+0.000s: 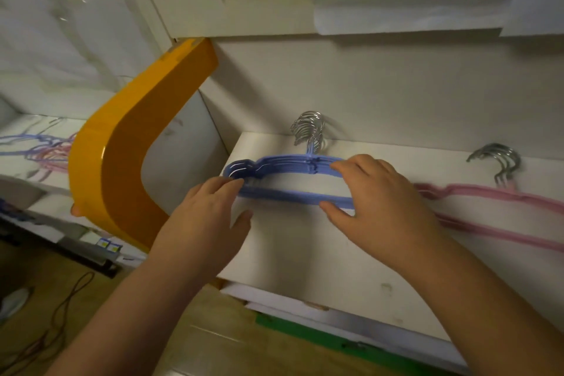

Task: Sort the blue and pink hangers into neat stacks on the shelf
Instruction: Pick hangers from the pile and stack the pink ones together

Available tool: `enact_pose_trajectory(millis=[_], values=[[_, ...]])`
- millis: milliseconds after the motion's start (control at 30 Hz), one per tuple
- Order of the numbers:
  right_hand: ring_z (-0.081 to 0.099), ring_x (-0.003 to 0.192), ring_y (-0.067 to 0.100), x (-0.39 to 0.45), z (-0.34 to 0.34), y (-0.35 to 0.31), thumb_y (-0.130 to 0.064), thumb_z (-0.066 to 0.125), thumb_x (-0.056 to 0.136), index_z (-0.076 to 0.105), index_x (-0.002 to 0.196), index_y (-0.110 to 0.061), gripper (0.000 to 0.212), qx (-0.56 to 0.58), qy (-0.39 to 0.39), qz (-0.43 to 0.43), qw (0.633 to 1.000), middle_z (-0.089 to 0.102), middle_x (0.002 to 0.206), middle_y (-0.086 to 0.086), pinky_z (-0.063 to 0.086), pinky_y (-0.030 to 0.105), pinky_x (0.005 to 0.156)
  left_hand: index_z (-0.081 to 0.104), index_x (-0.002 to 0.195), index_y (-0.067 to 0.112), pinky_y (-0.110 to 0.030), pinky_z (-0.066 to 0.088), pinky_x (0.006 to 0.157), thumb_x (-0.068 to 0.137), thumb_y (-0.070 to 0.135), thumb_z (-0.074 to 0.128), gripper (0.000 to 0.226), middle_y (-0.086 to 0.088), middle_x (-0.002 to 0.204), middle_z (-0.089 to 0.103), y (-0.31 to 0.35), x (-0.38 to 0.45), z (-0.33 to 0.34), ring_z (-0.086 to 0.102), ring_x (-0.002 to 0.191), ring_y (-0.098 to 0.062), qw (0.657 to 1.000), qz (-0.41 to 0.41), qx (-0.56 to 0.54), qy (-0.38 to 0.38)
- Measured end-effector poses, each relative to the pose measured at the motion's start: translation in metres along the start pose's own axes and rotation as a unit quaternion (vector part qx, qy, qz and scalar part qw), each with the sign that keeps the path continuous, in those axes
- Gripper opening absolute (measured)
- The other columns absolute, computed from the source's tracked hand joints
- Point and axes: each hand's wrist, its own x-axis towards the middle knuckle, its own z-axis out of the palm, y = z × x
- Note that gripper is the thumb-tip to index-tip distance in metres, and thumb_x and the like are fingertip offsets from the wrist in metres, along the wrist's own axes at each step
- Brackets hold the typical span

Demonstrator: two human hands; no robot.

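Where the view begins at far left, a white ledge (18, 162) carries a loose tangle of blue and pink hangers (45, 149), blurred. Below it, wood floor (36, 299) with dark cables. Next right: a glossy orange curved panel (122, 146), smooth and L-shaped, standing at the shelf's left end. White shelf (305, 259), matte, faintly scuffed, set against a plain white back wall; papers hang above.

Left hand (203, 217): fingers extended, fingertips touching the lower bar of the blue hangers (280, 162) near their left end; not closed around it. Blue hangers are thin, flat, stacked flush on the shelf, steel hooks (308, 128) bunched and pointing to the wall. Right hand (378, 201): thumb under the lower bar, fingers over the upper edge, pinching the stack's right half.

Pink hangers (488, 195) lie just beside, right of the blue stack, partly under the right wrist, hooks also toward the wall.
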Motion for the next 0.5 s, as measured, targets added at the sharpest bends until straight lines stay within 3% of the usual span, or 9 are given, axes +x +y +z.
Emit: enact_pose_trajectory(millis=[200, 333, 500], values=[[0.055, 0.11, 0.012, -0.034, -0.011, -0.045, -0.059, 0.054, 0.083, 0.053, 0.126, -0.034, 0.049, 0.018, -0.046, 0.015, 0.999, 0.056, 0.121, -0.014, 0.05, 0.034, 0.085, 0.04, 0.144, 0.032, -0.03, 0.041, 0.105, 0.096, 0.039, 0.047, 0.049, 0.014, 0.144, 0.043, -0.027, -0.057, -0.013, 0.038, 0.131, -0.01, 0.999, 0.012, -0.036, 0.036], [0.05, 0.116, 0.008, -0.052, -0.003, -0.105, -0.06, 0.05, 0.086, 0.046, 0.134, -0.038, 0.053, 0.019, -0.09, -0.013, 0.996, 0.051, 0.13, -0.017, 0.045, 0.028, 0.091, 0.044, 0.139, 0.037, -0.027, 0.047, 0.099, 0.092, 0.045, 0.052, 0.049, 0.021, 0.141, 0.041, -0.063, -0.107, -0.025, 0.044, 0.123, -0.005, 0.997, 0.016, -0.068, 0.017], [0.05, 0.112, 0.006, -0.069, 0.009, -0.2, -0.057, 0.05, 0.088, 0.046, 0.135, -0.038, 0.05, 0.037, -0.114, -0.053, 0.991, 0.052, 0.127, -0.016, 0.044, 0.025, 0.089, 0.042, 0.14, 0.04, -0.026, 0.044, 0.096, 0.093, 0.048, 0.052, 0.049, 0.022, 0.143, 0.038, -0.146, -0.18, -0.048, 0.05, 0.114, -0.007, 0.996, -0.053, -0.075, 0.016]])
